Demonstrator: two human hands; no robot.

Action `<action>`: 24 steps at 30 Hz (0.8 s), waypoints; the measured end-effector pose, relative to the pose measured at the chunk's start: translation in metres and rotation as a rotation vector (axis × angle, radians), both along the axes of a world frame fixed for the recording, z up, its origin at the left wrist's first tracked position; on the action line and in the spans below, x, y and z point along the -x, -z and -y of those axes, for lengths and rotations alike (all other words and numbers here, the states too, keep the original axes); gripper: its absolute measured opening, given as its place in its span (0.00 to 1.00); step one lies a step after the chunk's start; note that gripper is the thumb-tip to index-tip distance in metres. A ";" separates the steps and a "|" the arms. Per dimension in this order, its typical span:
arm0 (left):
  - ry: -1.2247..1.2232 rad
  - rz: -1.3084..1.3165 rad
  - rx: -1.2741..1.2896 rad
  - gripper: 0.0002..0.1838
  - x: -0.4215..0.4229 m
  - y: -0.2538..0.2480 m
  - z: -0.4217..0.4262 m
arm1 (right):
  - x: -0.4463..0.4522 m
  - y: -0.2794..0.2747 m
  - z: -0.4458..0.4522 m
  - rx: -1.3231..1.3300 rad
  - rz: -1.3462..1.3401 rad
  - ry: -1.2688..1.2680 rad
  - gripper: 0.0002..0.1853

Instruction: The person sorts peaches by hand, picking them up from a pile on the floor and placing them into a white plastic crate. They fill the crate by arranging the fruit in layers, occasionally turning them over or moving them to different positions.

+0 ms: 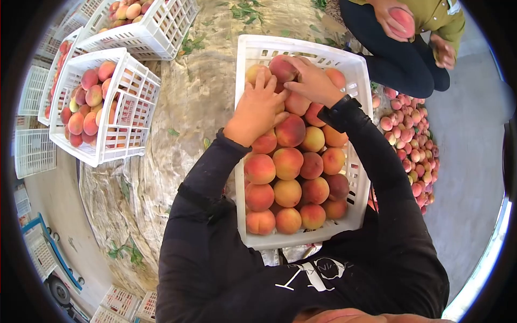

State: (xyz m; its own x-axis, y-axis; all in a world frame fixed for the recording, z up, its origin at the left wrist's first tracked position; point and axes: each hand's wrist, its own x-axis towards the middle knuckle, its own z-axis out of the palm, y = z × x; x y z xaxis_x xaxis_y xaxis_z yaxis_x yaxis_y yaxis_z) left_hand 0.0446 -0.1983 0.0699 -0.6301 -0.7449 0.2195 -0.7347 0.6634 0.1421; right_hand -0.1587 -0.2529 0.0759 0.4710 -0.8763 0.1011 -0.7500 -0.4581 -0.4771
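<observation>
A white plastic crate [245,134] in front of my body is filled with red and yellow peaches [288,163] in rows. My left hand [257,110] lies over the peaches at the crate's far left part, fingers spread and touching the fruit. Beside it, my right hand [315,83] curls its thumb and fingers around a dark red peach [282,68] near the far wall. The fruit directly under both palms is partly hidden.
A second crate of peaches [129,107] stands at left, with another crate [169,27] behind it. Loose peaches [412,140] are heaped at right. Across from me sits a person whose hand [392,19] holds a peach. A blue-framed cart [51,253] is at lower left.
</observation>
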 end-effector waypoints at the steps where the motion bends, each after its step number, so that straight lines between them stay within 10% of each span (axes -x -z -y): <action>1: -0.010 -0.002 -0.002 0.31 0.000 0.001 0.000 | -0.003 0.001 0.004 -0.002 -0.002 -0.010 0.36; 12: -0.009 -0.017 0.004 0.30 0.000 0.000 -0.001 | 0.062 -0.021 0.010 -0.448 0.386 0.232 0.22; 17: -0.003 -0.041 -0.002 0.30 -0.001 -0.001 -0.002 | 0.074 0.031 0.018 -0.222 -0.166 0.236 0.35; 24: -0.020 -0.055 0.008 0.29 -0.001 -0.001 -0.002 | 0.048 -0.003 0.007 -0.672 0.233 0.490 0.36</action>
